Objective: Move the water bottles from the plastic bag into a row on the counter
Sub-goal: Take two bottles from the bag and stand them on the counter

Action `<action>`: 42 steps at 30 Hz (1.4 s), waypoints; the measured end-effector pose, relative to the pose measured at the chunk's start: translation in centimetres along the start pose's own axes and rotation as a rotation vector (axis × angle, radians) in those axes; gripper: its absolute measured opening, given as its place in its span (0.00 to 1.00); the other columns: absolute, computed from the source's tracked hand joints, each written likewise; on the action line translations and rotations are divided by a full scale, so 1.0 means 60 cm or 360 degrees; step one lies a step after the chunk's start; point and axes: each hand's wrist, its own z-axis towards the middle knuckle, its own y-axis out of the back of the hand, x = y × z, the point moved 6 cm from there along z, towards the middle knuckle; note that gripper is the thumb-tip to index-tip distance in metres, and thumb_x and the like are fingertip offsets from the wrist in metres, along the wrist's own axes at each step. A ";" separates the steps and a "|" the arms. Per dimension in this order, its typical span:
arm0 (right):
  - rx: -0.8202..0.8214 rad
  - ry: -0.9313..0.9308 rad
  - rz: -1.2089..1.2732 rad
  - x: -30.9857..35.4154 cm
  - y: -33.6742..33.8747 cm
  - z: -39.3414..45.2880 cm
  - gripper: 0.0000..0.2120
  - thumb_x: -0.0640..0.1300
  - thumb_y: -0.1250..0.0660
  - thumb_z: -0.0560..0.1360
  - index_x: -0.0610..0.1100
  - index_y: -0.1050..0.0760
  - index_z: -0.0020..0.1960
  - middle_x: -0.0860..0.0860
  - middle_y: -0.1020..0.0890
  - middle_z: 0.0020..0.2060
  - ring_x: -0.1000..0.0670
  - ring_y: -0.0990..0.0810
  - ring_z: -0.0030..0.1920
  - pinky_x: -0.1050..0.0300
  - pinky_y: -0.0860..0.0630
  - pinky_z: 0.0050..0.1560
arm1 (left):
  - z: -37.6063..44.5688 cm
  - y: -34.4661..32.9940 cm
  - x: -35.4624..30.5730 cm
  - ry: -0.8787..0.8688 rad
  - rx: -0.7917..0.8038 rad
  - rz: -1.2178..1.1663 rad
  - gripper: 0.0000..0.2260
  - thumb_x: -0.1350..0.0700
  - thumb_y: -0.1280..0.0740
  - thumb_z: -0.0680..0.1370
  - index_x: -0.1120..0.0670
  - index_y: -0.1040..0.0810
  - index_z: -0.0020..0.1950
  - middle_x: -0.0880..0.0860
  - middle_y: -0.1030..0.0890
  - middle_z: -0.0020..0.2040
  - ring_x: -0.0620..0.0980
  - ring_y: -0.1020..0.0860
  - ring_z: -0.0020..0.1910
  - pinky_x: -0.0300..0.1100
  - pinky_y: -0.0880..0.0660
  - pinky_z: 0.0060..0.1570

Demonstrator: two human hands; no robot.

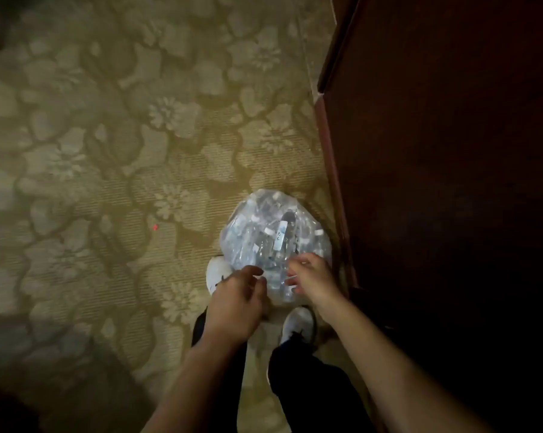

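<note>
A clear plastic bag [270, 232] full of several water bottles with white caps stands on the patterned carpet, close to my feet. My left hand [235, 304] hovers at the bag's near left edge with fingers loosely curled, and whether it touches the plastic is unclear. My right hand [310, 279] is at the bag's near right edge, its fingertips on or pinching the clear plastic; the blur hides the exact grip. The bottles inside show only as blurred clear shapes and caps.
Dark wooden furniture or a door [435, 151] with a reddish edge runs down the right side, right beside the bag. My white shoes [298, 323] stand just below the bag. Floral carpet [107, 151] stretches out to the left.
</note>
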 end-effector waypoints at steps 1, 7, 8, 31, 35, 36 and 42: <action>0.0002 0.0016 -0.0023 -0.010 -0.015 0.047 0.03 0.45 0.34 0.78 0.46 0.25 0.50 0.47 0.18 0.42 0.50 0.19 0.38 0.51 0.22 0.44 | 0.036 -0.021 0.011 -0.0102 -0.0030 0.0144 0.11 0.51 0.37 0.82 0.50 0.21 0.62 0.51 0.16 0.53 0.48 0.18 0.49 0.38 0.28 0.44; -0.0186 0.0018 -0.0478 -0.099 -0.080 0.315 0.11 0.49 0.33 0.76 0.43 0.23 0.39 0.47 0.18 0.37 0.45 0.19 0.43 0.53 0.24 0.45 | 0.245 -0.161 0.116 -0.0063 0.0161 0.0265 0.11 0.49 0.38 0.81 0.48 0.22 0.61 0.50 0.18 0.55 0.51 0.19 0.52 0.44 0.23 0.50; -0.0239 0.0013 -0.0497 -0.107 -0.084 0.341 0.12 0.52 0.34 0.75 0.42 0.22 0.43 0.46 0.17 0.40 0.44 0.18 0.44 0.52 0.23 0.46 | 0.270 -0.168 0.122 -0.0052 0.0173 0.0253 0.12 0.49 0.38 0.81 0.48 0.22 0.62 0.50 0.18 0.56 0.51 0.19 0.53 0.44 0.24 0.51; 0.0473 0.0043 0.0129 -0.128 -0.114 0.250 0.19 0.61 0.42 0.80 0.50 0.18 0.49 0.52 0.14 0.46 0.53 0.16 0.49 0.54 0.23 0.55 | 0.354 -0.215 0.201 0.0632 0.0328 -0.0930 0.30 0.29 0.30 0.68 0.56 0.16 0.47 0.53 0.14 0.41 0.54 0.16 0.42 0.52 0.21 0.53; 0.0077 -0.0009 0.0094 -0.123 -0.108 0.301 0.27 0.60 0.47 0.82 0.43 0.20 0.41 0.51 0.17 0.31 0.53 0.18 0.35 0.58 0.25 0.40 | 0.359 -0.193 0.224 0.0529 0.0135 -0.0863 0.33 0.27 0.31 0.63 0.57 0.17 0.46 0.53 0.16 0.35 0.52 0.19 0.34 0.49 0.23 0.41; -0.0060 0.0028 -0.0057 -0.125 -0.107 0.324 0.24 0.58 0.43 0.81 0.42 0.20 0.41 0.49 0.17 0.32 0.51 0.19 0.36 0.57 0.25 0.40 | 0.361 -0.192 0.232 0.0534 0.0093 -0.0840 0.32 0.28 0.30 0.63 0.56 0.17 0.46 0.53 0.15 0.37 0.52 0.18 0.36 0.50 0.21 0.42; -0.0002 -0.0128 -0.0568 -0.152 -0.160 0.434 0.19 0.55 0.31 0.76 0.41 0.26 0.57 0.46 0.19 0.49 0.46 0.20 0.49 0.50 0.22 0.53 | 0.367 -0.205 0.263 0.0555 0.0077 -0.0763 0.31 0.27 0.28 0.62 0.50 0.17 0.53 0.51 0.13 0.42 0.54 0.14 0.44 0.58 0.18 0.51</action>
